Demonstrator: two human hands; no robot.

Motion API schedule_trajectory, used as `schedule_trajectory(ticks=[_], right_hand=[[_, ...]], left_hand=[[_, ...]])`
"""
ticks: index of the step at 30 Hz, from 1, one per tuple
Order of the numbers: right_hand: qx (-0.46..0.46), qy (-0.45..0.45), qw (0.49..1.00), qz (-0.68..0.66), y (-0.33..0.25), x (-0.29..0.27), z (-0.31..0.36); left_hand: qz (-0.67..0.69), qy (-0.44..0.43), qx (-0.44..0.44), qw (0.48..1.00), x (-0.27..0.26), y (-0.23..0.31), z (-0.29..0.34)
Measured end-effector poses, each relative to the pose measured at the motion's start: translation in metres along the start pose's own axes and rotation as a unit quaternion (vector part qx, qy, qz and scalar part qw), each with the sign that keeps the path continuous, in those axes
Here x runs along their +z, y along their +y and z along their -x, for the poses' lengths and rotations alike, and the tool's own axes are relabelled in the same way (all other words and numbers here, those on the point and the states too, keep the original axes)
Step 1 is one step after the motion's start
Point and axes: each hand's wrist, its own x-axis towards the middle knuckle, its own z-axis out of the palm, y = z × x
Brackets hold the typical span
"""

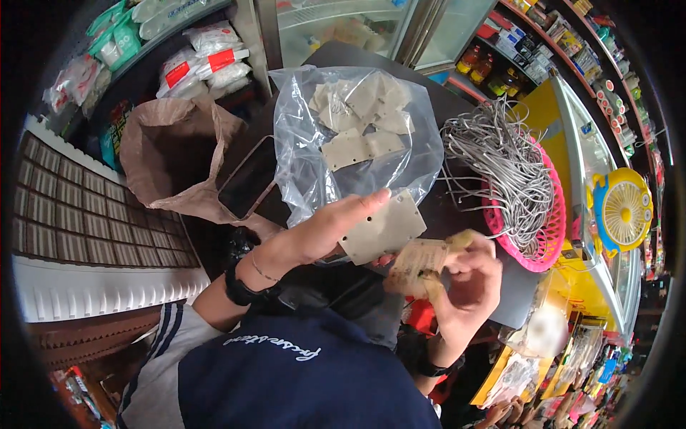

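Note:
My left hand is closed on a flat beige plate with small holes along its edges, thumb on top. To its right, my right hand pinches a thin brownish, stained piece that is blurred by motion; I cannot tell its exact kind. Its left edge comes close to the beige plate's lower corner. Just beyond both hands lies a clear plastic bag, spread open on a dark table. Several similar beige plates are in the bag, some in a loose heap.
A pink basket heaped with grey cords stands right of the bag. On the left sits an open brown sack beside a slatted white-and-brown panel. Farther right are a yellow freezer, a small yellow-and-blue fan and stocked shelves.

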Motion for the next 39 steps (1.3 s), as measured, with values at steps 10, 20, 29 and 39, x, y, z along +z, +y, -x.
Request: schedule_trajectory(ticks=[10, 20, 29, 39], right_hand=[[0.023, -0.105, 0.991, 0.082, -0.004, -0.01, -0.005], [-0.058, -0.221, 0.946, 0.231, -0.008, 0.009, -0.009], [-0.123, -0.22, 0.903, 0.347, -0.002, 0.008, -0.012], [-0.094, -0.309, 0.892, 0.315, 0.005, -0.003, -0.014]], left_hand=[[-0.126, -0.079, -0.088, 0.985, -0.009, 0.0, -0.003], [-0.202, -0.167, -0.001, 0.965, -0.004, -0.004, -0.004], [0.021, -0.167, -0.108, 0.98, -0.004, 0.006, -0.001], [-0.209, -0.063, -0.071, 0.973, -0.019, 0.008, 0.0]])
